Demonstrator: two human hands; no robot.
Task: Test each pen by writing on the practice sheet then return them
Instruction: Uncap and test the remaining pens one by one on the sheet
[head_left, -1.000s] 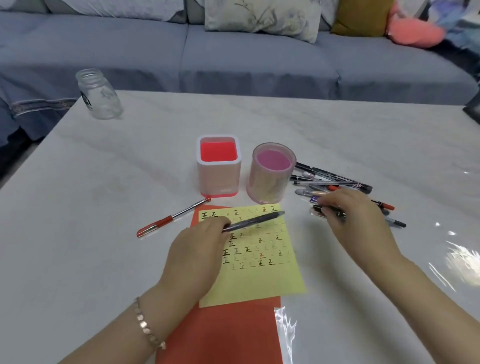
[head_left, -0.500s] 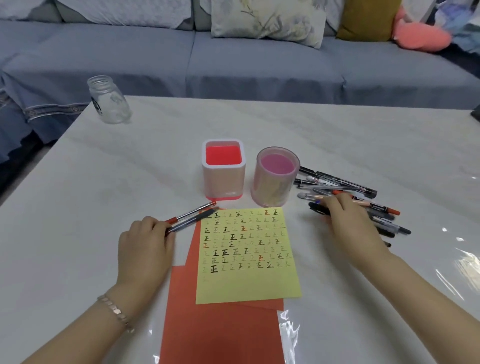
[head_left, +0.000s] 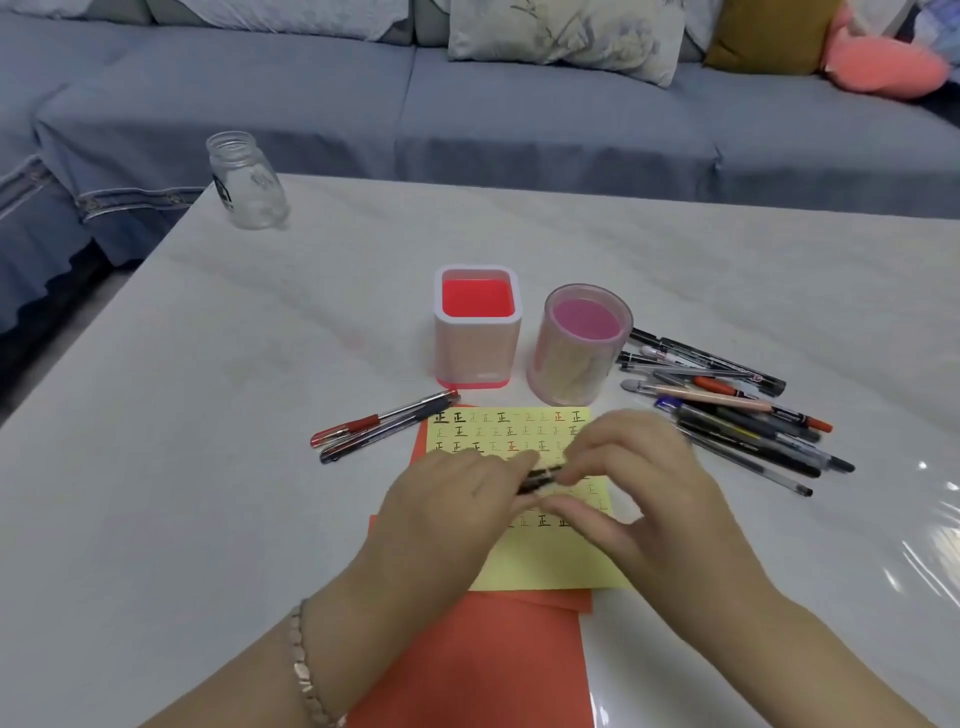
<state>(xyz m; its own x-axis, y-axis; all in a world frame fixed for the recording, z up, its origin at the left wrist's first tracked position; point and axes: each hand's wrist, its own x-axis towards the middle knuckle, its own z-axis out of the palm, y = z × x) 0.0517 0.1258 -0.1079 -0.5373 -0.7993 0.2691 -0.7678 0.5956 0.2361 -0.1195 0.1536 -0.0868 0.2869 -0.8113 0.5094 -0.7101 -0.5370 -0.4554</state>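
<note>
Pen (head_left: 540, 477) sits pinched between left hand (head_left: 457, 499) and right hand (head_left: 644, 483) over the marked practice sheet (head_left: 545, 566), by the near edge of the table (head_left: 208, 467). Two pens (head_left: 384, 426) lie just left of it and a pile (head_left: 737, 415) waits toward the right edge. The square holder (head_left: 478, 358) and round holder (head_left: 571, 376) look empty, so returning seems not begun

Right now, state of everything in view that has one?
practice sheet, flat, partly filled with characters
black pen, held above the sheet; cap unclear
left hand, grips one end of the black pen
right hand, pinches the other end
square holder, upright, no pens inside
round holder, upright, no pens inside
two pens, lying left of the sheet
pen pile, loose, right of the sheet
glass jar, upright, lidless
</note>
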